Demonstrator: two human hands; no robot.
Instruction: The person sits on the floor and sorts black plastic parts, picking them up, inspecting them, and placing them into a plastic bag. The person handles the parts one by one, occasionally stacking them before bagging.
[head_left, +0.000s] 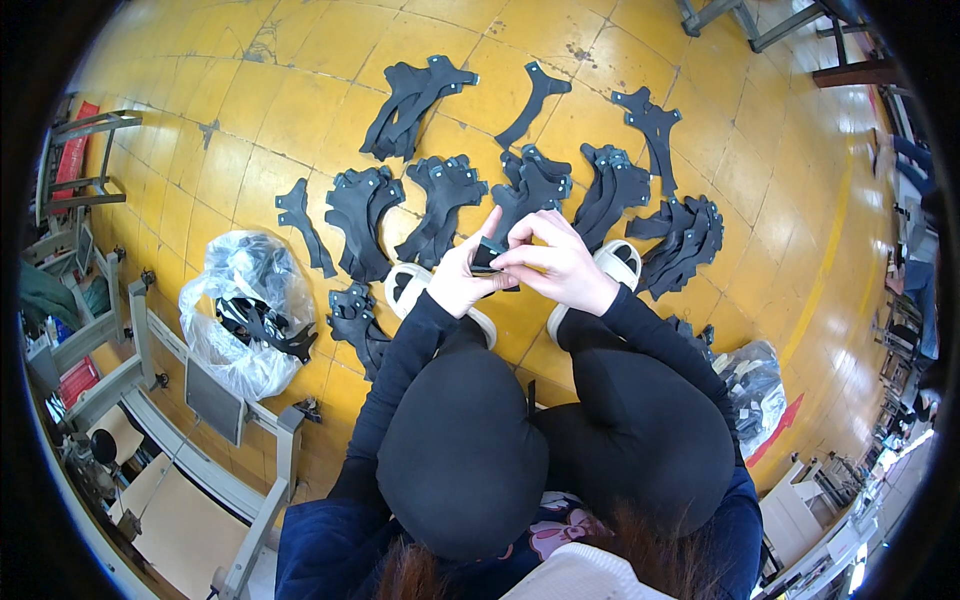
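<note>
In front of my knees, my left hand and my right hand meet over the floor. Between them is the end of a black fabric piece with a small teal-and-white mark. The left thumb and forefinger spread around it, while the right fingers pinch its edge. Much of this piece is hidden by the hands. Just beyond them lies a pile of black strap-like pieces. More piles flank it, one to the left and one to the right. Single forked pieces lie farther out.
A clear plastic bag with black pieces stands at the left, another bag at the right. Light-coloured shoes rest among the piles on the yellow tiled floor. A metal machine frame runs along the left.
</note>
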